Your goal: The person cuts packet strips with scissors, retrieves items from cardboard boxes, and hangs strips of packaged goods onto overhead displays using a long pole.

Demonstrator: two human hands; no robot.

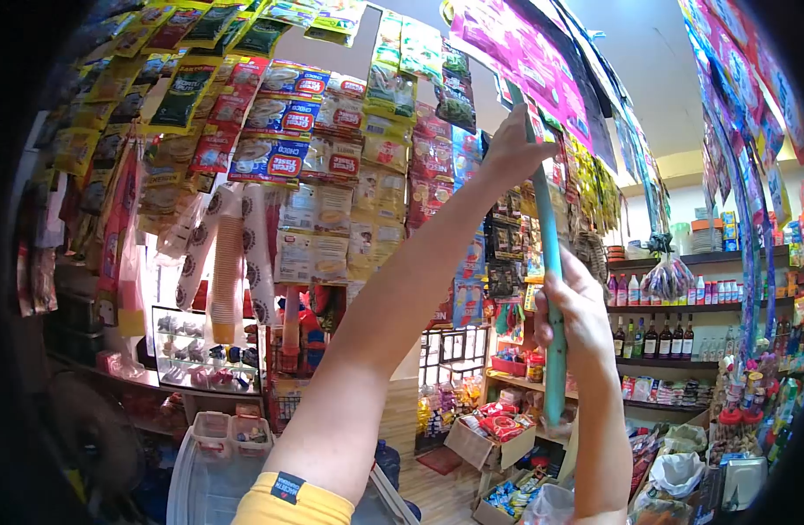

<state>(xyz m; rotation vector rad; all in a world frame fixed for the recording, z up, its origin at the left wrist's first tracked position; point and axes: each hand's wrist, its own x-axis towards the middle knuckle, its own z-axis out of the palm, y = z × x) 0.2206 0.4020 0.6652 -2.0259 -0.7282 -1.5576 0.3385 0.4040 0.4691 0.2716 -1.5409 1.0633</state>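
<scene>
A teal pole (549,219) runs steeply up through the middle of the view, its lower end hanging free and its top hidden among hanging packs. My right hand (579,306) is closed around its lower part, thumb and fingers wrapped. Higher up, my left hand (514,144) grips the same pole, arm stretched out in a yellow sleeve (292,500). Pink sachet strips (529,66) hang just above and beside my left hand. Strips of coffee sachets (275,122) hang left of my forearm.
Shelves with bottles (664,337) line the back right. A net bag (669,278) hangs before them. Blue sachet strips (743,175) dangle on the right. Below are an open carton (489,442) of red packs, plastic tubs (214,429) and a fan (91,429).
</scene>
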